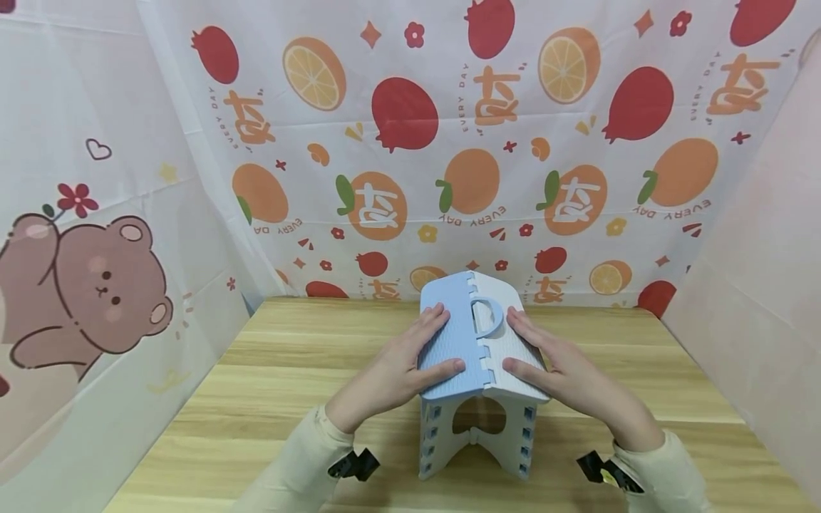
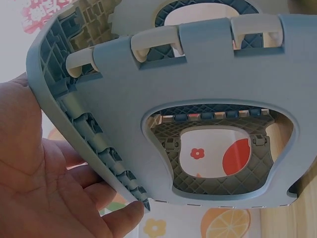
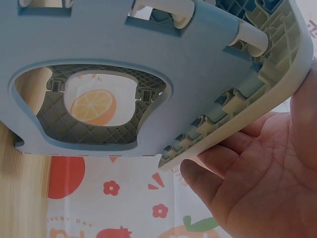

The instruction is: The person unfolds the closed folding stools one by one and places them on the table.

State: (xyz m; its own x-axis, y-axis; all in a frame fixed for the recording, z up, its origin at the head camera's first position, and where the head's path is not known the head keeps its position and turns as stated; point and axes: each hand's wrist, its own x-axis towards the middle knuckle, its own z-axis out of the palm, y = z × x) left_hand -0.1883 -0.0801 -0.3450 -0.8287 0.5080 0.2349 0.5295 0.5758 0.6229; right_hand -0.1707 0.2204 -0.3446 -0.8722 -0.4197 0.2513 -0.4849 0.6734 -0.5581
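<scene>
A toy house of pale plastic stands upright on the table, with a pitched roof that is light blue on the left and white on the right. A small blue loop handle sits at the ridge. My left hand rests with straight, spread fingers on the blue slope. On the white slope lies my right hand, thumb and fingers apart. Both wrist views show the house from below: side wall with interlocking tabs and a rounded opening, fingertips along the roof's edge.
The wood-grain table runs back to a fruit-print cloth. Cloth with a bear print hangs at the left, and a plain pale cloth on the right. Each sleeved wrist carries a black camera mount.
</scene>
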